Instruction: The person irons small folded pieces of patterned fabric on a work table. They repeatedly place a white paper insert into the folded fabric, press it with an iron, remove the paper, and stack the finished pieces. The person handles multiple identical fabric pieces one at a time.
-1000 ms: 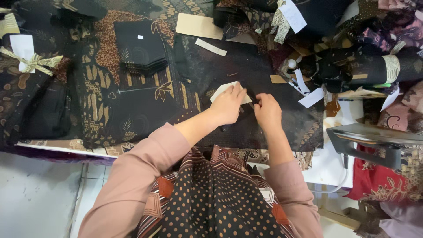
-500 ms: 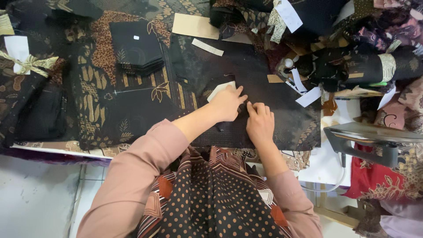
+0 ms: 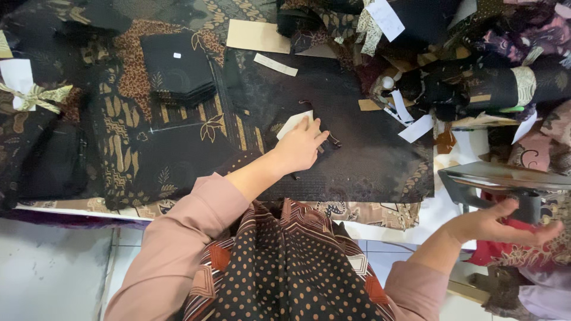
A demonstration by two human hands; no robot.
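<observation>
The left hand [image 3: 299, 147] lies flat, palm down, on a small white card [image 3: 294, 123] and the black cloth [image 3: 351, 148] beneath it. The card is pale, tilted, its upper left corner showing past the fingers. The cloth is dark with a faint pattern, spread flat on the worktop. The right hand [image 3: 499, 226] is open beside a grey iron [image 3: 505, 181] at the right edge, well apart from the cloth.

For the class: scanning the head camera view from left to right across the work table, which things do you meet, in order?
Cream ribbon bow on a white card → stack of folded black fabric pieces → left hand pressing a white paper piece → white paper strip → right hand under the grey metal iron handle.
</observation>
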